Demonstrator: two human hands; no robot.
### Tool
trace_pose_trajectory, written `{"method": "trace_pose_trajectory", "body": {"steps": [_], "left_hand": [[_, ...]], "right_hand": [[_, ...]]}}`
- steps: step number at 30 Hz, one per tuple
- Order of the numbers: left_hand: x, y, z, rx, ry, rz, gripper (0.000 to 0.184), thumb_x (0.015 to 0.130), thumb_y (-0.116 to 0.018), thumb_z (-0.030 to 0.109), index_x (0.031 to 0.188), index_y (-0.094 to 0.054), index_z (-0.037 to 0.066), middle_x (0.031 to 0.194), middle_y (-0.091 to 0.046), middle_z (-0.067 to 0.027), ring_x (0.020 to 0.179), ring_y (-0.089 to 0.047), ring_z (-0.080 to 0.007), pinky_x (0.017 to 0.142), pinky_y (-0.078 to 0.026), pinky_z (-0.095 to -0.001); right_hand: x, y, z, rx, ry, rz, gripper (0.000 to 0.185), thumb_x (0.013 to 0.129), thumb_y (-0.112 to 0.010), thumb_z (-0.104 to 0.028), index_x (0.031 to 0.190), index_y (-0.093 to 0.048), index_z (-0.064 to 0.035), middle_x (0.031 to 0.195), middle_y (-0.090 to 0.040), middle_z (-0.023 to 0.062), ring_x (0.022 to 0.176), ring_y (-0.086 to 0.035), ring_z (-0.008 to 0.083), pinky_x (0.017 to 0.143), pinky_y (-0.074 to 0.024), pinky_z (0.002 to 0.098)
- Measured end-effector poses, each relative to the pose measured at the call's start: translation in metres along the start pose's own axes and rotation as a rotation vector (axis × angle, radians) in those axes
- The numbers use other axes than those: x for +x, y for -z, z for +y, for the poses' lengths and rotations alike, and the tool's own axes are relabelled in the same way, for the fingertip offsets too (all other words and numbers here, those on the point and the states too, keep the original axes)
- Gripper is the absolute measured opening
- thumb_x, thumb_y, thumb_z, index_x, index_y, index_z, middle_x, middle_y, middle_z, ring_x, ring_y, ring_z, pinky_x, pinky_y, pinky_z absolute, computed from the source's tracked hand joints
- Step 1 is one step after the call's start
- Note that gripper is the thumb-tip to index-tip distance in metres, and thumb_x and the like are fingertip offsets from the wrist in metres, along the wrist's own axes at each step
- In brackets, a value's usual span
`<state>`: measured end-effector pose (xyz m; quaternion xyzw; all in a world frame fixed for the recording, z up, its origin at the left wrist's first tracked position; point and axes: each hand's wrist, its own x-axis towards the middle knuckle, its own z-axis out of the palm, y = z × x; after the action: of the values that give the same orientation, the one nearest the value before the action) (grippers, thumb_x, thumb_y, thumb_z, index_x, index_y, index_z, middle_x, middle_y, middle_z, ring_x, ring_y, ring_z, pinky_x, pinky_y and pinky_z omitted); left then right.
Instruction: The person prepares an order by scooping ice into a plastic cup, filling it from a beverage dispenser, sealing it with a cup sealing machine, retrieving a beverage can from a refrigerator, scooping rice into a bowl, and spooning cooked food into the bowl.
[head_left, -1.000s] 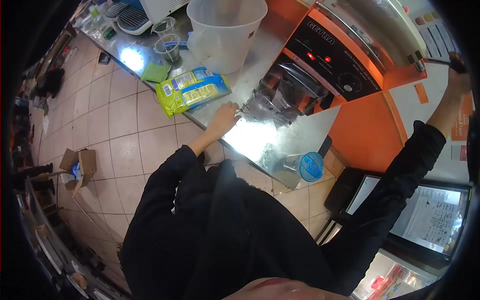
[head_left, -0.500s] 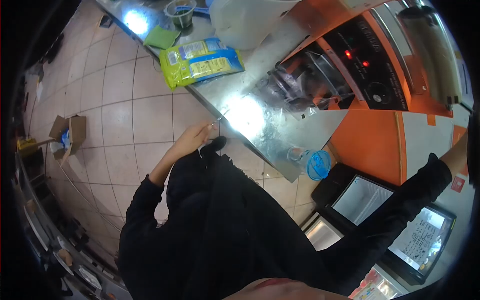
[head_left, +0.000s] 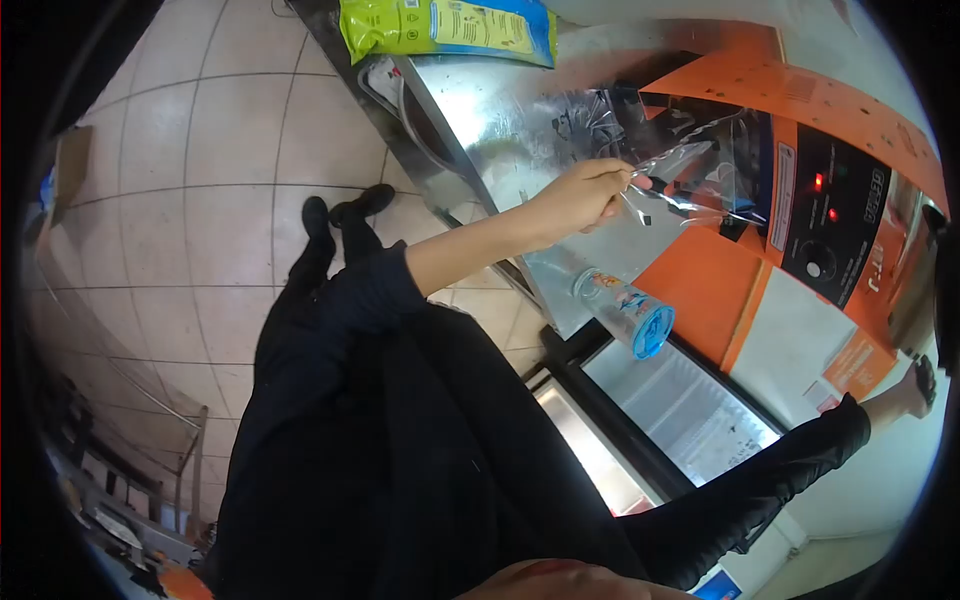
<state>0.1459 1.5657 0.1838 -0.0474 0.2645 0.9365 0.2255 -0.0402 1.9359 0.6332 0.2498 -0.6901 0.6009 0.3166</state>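
Over the worktop (head_left: 500, 160), the left hand (head_left: 585, 203) has clear plastic film (head_left: 682, 162) pinched in its fingers, near the cup (head_left: 624, 308), in front of the orange machine (head_left: 840, 220). Looks flimsy, so I'd pinch lightly, keep it flat. Right hand (head_left: 914, 390), far right: can't tell if it's gripping.

Cam view swung quickly: wipes pack (head_left: 490, 27) went up to the top edge, both dark shoes (head_left: 318, 215) came into full view. I brought the L hand (head_left: 580, 205) from the counter (head_left: 552, 265) edge over nr. the orange machine (head_left: 850, 200), pinching clear plastic (head_left: 690, 165). R hand (head_left: 916, 388), cut off in prev. frame, reappeared.
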Motion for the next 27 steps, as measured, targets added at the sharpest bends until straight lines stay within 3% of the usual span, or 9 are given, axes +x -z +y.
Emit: {"method": "trace_pose_trajectory", "body": {"steps": [3, 6, 13, 15, 17, 19, 21, 22, 27], "left_hand": [[0.018, -0.003, 0.001, -0.021, 0.009, -0.045, 0.03, 0.087, -0.03, 0.02, 0.104, -0.047, 0.002, 0.052, -0.031, 0.0041, 0.042, -0.028, -0.0041, 0.039, -0.022, -0.0179], [0.026, -0.008, 0.004, 0.004, 0.005, -0.094, 0.031, 0.086, -0.03, 0.021, 0.098, -0.05, 0.001, 0.052, -0.04, 0.0027, 0.046, -0.039, -0.0067, 0.046, -0.03, -0.0215], [0.04, -0.028, 0.014, -0.069, 0.033, -0.093, 0.031, 0.085, -0.028, 0.02, 0.093, -0.051, 0.001, 0.053, -0.048, -0.0004, 0.048, -0.046, -0.0085, 0.052, -0.034, -0.0227], [0.054, -0.029, 0.007, -0.119, -0.068, -0.111, 0.029, 0.084, -0.03, 0.018, 0.092, -0.051, 0.0, 0.054, -0.051, -0.0033, 0.048, -0.05, -0.0103, 0.051, -0.037, -0.0224], [0.066, -0.029, 0.009, -0.103, -0.181, -0.127, 0.015, 0.075, -0.043, 0.006, 0.081, -0.052, -0.004, 0.063, -0.056, -0.0126, 0.05, -0.056, -0.0192, 0.045, -0.047, -0.0274], [0.089, -0.029, 0.002, -0.024, -0.177, -0.116, 0.015, 0.075, -0.048, 0.009, 0.08, -0.053, -0.004, 0.068, -0.057, -0.0152, 0.055, -0.058, -0.021, 0.047, -0.048, -0.0283], [0.129, -0.024, -0.023, -0.182, -0.394, -0.315, 0.017, 0.074, -0.052, 0.012, 0.083, -0.054, -0.002, 0.073, -0.058, -0.0165, 0.057, -0.058, -0.0223, 0.05, -0.049, -0.03], [0.163, -0.018, -0.046, -0.569, -0.485, -0.696, 0.016, 0.073, -0.054, 0.012, 0.083, -0.054, -0.001, 0.074, -0.058, -0.0168, 0.057, -0.058, -0.0241, 0.052, -0.049, -0.0328], [0.137, -0.023, -0.012, -0.27, -0.284, -0.45, 0.017, 0.073, -0.054, 0.012, 0.083, -0.054, -0.001, 0.075, -0.057, -0.0177, 0.058, -0.058, -0.0271, 0.053, -0.05, -0.0352]], "right_hand": [[-0.001, -0.005, -0.008, -0.026, 0.004, -0.015, 0.025, 0.076, -0.038, -0.027, 0.056, -0.044, -0.0149, 0.046, -0.041, -0.001, 0.041, -0.042, 0.0129, 0.041, -0.0353, 0.0295], [-0.005, -0.007, -0.01, -0.061, 0.001, -0.026, 0.025, 0.076, -0.038, -0.027, 0.055, -0.044, -0.0148, 0.046, -0.041, -0.0009, 0.041, -0.042, 0.013, 0.042, -0.0353, 0.0296], [-0.009, -0.004, -0.013, -0.147, -0.017, -0.045, 0.024, 0.075, -0.038, -0.026, 0.054, -0.043, -0.0144, 0.046, -0.041, -0.0006, 0.041, -0.042, 0.0133, 0.042, -0.0355, 0.0298], [-0.01, -0.004, -0.01, -0.166, -0.022, -0.053, 0.024, 0.075, -0.038, -0.026, 0.054, -0.043, -0.0142, 0.046, -0.041, -0.0005, 0.041, -0.042, 0.0134, 0.042, -0.0356, 0.0298], [-0.009, -0.003, -0.009, -0.175, -0.025, -0.057, 0.024, 0.074, -0.038, -0.025, 0.054, -0.043, -0.0141, 0.046, -0.041, -0.0005, 0.041, -0.042, 0.0134, 0.042, -0.0356, 0.0299], [-0.01, -0.004, -0.007, -0.185, -0.028, -0.055, 0.024, 0.074, -0.038, -0.025, 0.054, -0.043, -0.014, 0.045, -0.041, -0.0004, 0.041, -0.042, 0.0135, 0.042, -0.0357, 0.0299], [-0.01, -0.002, -0.006, -0.191, -0.031, -0.049, 0.023, 0.074, -0.038, -0.025, 0.054, -0.043, -0.0139, 0.045, -0.041, -0.0003, 0.041, -0.042, 0.0136, 0.042, -0.0357, 0.03], [-0.01, -0.002, -0.005, -0.194, -0.03, -0.046, 0.023, 0.074, -0.038, -0.025, 0.054, -0.043, -0.0138, 0.045, -0.041, -0.0003, 0.04, -0.042, 0.0136, 0.042, -0.0357, 0.03], [-0.013, 0.001, -0.005, -0.185, -0.03, -0.035, 0.023, 0.073, -0.038, -0.024, 0.053, -0.043, -0.0136, 0.045, -0.041, -0.0001, 0.04, -0.042, 0.0138, 0.042, -0.0358, 0.0301]]}}
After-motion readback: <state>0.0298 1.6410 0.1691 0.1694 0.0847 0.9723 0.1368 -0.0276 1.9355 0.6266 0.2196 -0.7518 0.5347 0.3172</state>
